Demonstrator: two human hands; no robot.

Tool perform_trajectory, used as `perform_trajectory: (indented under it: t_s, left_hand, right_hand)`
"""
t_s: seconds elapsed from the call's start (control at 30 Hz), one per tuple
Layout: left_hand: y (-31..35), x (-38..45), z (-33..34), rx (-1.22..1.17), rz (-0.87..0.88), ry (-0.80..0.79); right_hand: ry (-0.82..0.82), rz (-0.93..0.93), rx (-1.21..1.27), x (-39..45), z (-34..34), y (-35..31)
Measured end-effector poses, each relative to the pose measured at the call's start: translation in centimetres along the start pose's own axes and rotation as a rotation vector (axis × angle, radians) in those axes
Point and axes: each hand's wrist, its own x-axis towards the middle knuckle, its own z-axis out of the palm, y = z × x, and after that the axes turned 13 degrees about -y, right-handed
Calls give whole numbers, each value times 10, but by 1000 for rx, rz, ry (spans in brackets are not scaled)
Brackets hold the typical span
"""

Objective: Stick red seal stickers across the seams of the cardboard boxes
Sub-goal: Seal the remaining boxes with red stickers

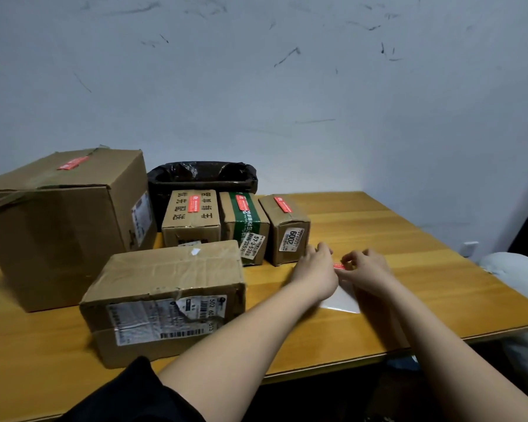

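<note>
Several cardboard boxes stand on the wooden table (409, 269). The big box (58, 223) at the left and three small boxes behind (192, 220), (246, 226), (287, 229) each carry a red seal sticker across the top seam. The nearer box (168, 300) shows no red sticker on its top. My left hand (316, 271) and my right hand (368, 269) meet over a glossy backing sheet (342, 300). Between their fingertips sits a red sticker (339, 266), which my right hand pinches. The left hand's fingers are hidden behind its back.
A bin lined with a black plastic bag (201, 178) stands behind the small boxes against the scuffed wall. The table's right edge runs diagonally, with pale fabric (518, 275) beyond it. A dark sleeve (128, 397) shows at the bottom.
</note>
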Motion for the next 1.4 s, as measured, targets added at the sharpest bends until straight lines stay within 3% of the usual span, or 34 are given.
perform_trajectory:
  t_s: [0.17,0.33,0.5,0.77,0.93,1.07,1.2,1.4]
  left_hand:
    - [-14,11,25,53,-18,-26]
    - [-29,15,36,189,37,77]
    - [-34,17,38,209,90,157]
    - [-42,20,40,198,132,172]
    - [-44,17,32,-114,157,218]
    - [-47,19,27,-427,176,324]
    - [-48,19,24,-854,265,282]
    - [-48,21,20,-897,289,312]
  right_hand:
    - [124,22,22,2,10,-5]
    - [277,39,45,2,25,-13]
    - [307,-22,22,3,28,-11]
    - [251,-278,686,-3,26,-3]
    - [256,-466,1065,-3,21,-3]
    - [229,-557,1145,-7,19,-8]
    - [228,-567,1131,-10,19,-10]
    - [219,-551,1094,-13,20,-11]
